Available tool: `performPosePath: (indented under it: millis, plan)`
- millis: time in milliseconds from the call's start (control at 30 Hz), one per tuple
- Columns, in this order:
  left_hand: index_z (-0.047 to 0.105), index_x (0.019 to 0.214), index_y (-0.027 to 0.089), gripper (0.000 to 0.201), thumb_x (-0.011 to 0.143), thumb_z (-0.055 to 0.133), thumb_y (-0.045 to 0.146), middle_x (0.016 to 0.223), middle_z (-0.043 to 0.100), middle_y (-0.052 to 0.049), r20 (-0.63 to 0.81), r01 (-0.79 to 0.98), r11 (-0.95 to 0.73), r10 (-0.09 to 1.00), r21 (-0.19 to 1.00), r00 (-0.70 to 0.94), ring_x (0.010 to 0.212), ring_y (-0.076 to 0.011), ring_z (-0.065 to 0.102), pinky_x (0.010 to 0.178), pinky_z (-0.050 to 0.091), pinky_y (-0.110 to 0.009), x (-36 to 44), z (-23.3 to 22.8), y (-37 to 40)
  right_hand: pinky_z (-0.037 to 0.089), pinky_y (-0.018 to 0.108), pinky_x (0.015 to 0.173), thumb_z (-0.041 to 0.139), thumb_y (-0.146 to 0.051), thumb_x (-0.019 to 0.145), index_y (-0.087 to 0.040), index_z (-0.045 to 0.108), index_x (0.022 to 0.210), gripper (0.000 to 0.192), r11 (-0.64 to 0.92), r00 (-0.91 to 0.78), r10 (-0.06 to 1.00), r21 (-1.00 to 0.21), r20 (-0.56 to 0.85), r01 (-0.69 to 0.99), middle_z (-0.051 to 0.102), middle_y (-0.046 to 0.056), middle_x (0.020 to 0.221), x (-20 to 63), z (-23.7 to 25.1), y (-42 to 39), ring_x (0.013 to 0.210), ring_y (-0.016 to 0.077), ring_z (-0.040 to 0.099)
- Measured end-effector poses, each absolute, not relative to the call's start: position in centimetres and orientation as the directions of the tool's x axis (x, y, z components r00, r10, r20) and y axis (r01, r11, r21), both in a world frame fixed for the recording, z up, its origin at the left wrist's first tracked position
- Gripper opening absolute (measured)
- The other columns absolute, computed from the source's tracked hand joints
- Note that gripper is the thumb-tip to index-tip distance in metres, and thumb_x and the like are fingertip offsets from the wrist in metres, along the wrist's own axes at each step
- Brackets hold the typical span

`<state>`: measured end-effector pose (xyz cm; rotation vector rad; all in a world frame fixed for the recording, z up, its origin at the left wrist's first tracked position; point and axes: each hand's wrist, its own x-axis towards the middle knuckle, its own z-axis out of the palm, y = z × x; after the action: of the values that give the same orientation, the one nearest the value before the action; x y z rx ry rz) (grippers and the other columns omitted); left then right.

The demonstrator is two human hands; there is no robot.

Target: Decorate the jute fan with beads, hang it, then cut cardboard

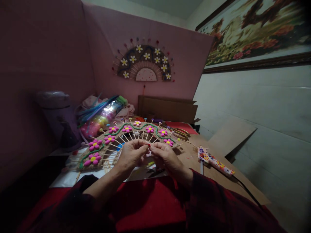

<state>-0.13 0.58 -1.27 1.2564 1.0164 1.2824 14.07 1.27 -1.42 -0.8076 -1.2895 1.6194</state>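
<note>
— Where is the fan-shaped craft piece (126, 139) found in relation to the hands?

— It is laid flat on the table (213, 176), directly beyond and under both hands. The left hand (132, 154) and the right hand (163, 155) are brought together over its lower middle, where the sticks converge, and the fingertips are met there.

— How are the hands held?

— Both are curled, with fingertips pinched around something small and red (149, 146) between them. What exactly is gripped cannot be told; it is too small and partly hidden.

— And how is the piece made up?

— A half-circle is formed by thin wooden sticks spread like spokes. A woven, straw-coloured band is seen across the outer arc, a wavy green cord is run along it, and pink flowers with yellow centres are set over it. Small coloured beads are fixed on the stick tips.

— What is seen nearby?

— A flower-patterned glue gun (215, 161) is laid on the table to the right, well apart from the hands, with its black cord trailed toward the near edge. A similar, darker fan with white flowers (145, 63) is hung on the pink wall behind. A bag of coloured materials (102, 118) is lying at the back left.
</note>
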Motion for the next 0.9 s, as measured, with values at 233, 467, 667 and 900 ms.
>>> performPosePath:
  millis: [233,467,667,900]
  plan:
    - [0.055,0.061,0.016,0.018,0.076,0.045,0.014,0.063,0.059,-0.006,0.484,0.758,-0.531,0.812,0.379,0.327,0.062,-0.0178,0.054,0.060,0.043,-0.031,-0.9,-0.7,0.0,0.017,0.016,0.032,0.066,-0.035,0.065,-0.018,0.048,0.060,0.025,-0.049,-0.339,0.940,-0.998,-0.029,-0.048,0.039,-0.010,0.039,14.0,-2.5,1.9,0.031,0.0028,0.029]
    - [0.064,0.075,0.015,0.015,0.076,0.055,0.027,0.065,0.061,-0.003,0.405,0.313,-0.428,0.904,0.848,0.140,0.048,-0.0112,0.051,0.047,0.043,-0.025,-0.8,-0.1,-0.2,0.016,0.017,0.033,0.068,-0.036,0.069,-0.017,0.051,0.070,0.025,-0.086,-0.447,0.893,-0.961,0.042,-0.263,0.041,-0.010,0.047,14.4,-1.4,1.4,0.033,0.0014,0.023]
    - [0.068,0.080,0.014,0.025,0.065,0.071,0.035,0.065,0.061,0.000,0.165,-0.120,-0.149,0.977,0.981,0.138,0.043,-0.0074,0.049,0.044,0.046,-0.024,-0.7,0.2,-0.3,0.014,0.017,0.034,0.068,-0.037,0.074,-0.017,0.050,0.073,0.027,-0.143,-0.541,0.837,-0.922,0.082,-0.360,0.040,-0.010,0.049,14.7,-1.2,1.4,0.035,0.0017,0.021]
    - [0.066,0.077,0.014,0.022,0.066,0.068,0.033,0.064,0.061,0.000,0.217,-0.033,-0.214,0.970,0.976,0.114,0.043,-0.0071,0.051,0.042,0.045,-0.021,-0.9,0.1,0.0,0.013,0.018,0.034,0.067,-0.038,0.074,-0.017,0.048,0.071,0.029,-0.126,-0.523,0.850,-0.937,0.067,-0.326,0.040,-0.010,0.048,14.6,-1.3,1.4,0.034,0.0018,0.021]
